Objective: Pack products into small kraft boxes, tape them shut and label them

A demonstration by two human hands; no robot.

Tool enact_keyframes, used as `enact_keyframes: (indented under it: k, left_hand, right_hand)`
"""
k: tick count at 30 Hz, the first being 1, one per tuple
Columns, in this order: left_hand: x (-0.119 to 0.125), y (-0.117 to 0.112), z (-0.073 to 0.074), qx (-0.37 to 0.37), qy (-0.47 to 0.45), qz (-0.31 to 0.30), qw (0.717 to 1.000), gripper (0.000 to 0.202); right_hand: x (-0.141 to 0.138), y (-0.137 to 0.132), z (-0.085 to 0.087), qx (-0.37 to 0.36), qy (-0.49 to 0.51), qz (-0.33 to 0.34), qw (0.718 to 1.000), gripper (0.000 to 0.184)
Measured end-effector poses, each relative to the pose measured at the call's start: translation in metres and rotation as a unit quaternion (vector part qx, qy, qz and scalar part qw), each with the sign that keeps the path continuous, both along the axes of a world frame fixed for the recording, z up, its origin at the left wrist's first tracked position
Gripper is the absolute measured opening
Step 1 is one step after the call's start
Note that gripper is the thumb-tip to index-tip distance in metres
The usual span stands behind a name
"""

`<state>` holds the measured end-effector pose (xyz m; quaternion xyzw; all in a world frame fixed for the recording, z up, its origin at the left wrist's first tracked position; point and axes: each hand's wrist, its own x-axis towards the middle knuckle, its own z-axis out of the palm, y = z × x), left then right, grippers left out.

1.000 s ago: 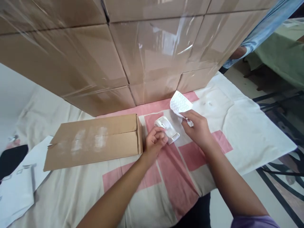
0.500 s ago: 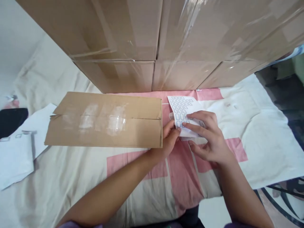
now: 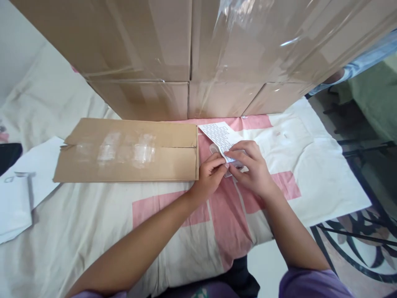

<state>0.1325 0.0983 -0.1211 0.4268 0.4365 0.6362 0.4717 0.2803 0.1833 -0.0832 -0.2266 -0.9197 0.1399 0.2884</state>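
A white sticker sheet [image 3: 217,135] printed with rows of small blue-outlined labels lies over a small white plastic object [image 3: 214,147], mostly hidden under it. My right hand [image 3: 251,167] grips the sheet's near edge with closed fingers. My left hand [image 3: 210,176] pinches at the same near edge, fingertips meeting those of the right hand. A flat brown cardboard box [image 3: 130,151] with clear tape on top lies just left of my left hand.
A wall of taped cardboard cartons [image 3: 192,49] stands close behind the hands. A white and pink cloth [image 3: 223,223] covers the surface. White papers [image 3: 21,190] lie at the far left. The cloth's edge drops off at the right, near a patterned floor [image 3: 356,244].
The sticker sheet came down from raised in my right hand to lying over the white object. My left hand left the object and now pinches the sheet. The view shifted.
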Motion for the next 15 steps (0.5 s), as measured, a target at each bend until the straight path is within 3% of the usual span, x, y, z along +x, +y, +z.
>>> enact_keyframes:
  k: [11,15]
  left_hand:
    - [-0.002,0.0029,-0.0002,0.046,0.005,0.009,0.999,0.02]
    - [0.0005,0.0039,-0.0046,0.063,0.039,0.004,0.997,0.021]
  right_hand:
    - [-0.0018,-0.0061,-0.0032,-0.014,0.049,0.008,0.999,0.029]
    - [0.0015,-0.003,0.0,-0.103,0.118,-0.037,0.987,0.013]
